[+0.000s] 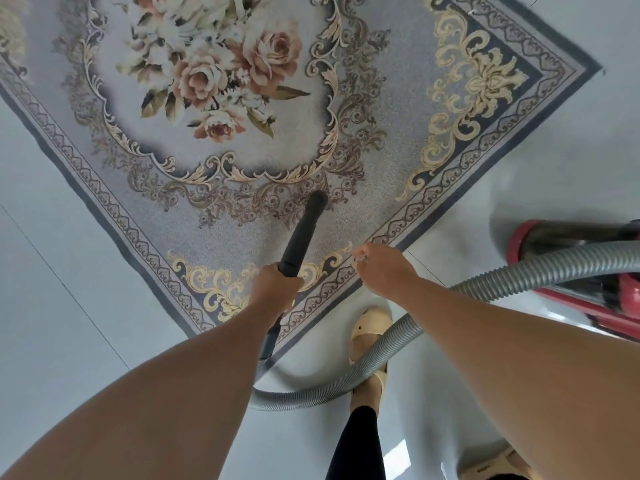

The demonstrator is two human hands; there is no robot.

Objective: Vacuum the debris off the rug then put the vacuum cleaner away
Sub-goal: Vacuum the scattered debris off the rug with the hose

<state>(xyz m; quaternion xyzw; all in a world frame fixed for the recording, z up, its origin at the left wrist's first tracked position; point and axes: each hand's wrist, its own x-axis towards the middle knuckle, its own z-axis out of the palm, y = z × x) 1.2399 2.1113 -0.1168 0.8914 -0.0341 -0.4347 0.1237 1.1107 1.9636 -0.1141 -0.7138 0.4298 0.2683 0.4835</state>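
Nearest, the grey hose (346,386) loops across the floor (69,341) by the person's feet and runs to the red vacuum cleaner (588,271) at the right edge of view. The left hand (275,284) is clamped round the black wand (303,233), while the right hand (381,268) hovers empty just beside it, fingers loosely apart. The wand's long axis runs away from that grip, its nozzle resting on the rug (381,98) inside the near corner, so any debris would lie ahead, though none is plainly visible.

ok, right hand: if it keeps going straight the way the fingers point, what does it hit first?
Likely the rug. The right hand is empty, fingers aimed forward and a bit left, hovering over the rug's border. Nothing else shows in that line; the black tube in the left hand lies off to its left. Height above the rug is unclear.
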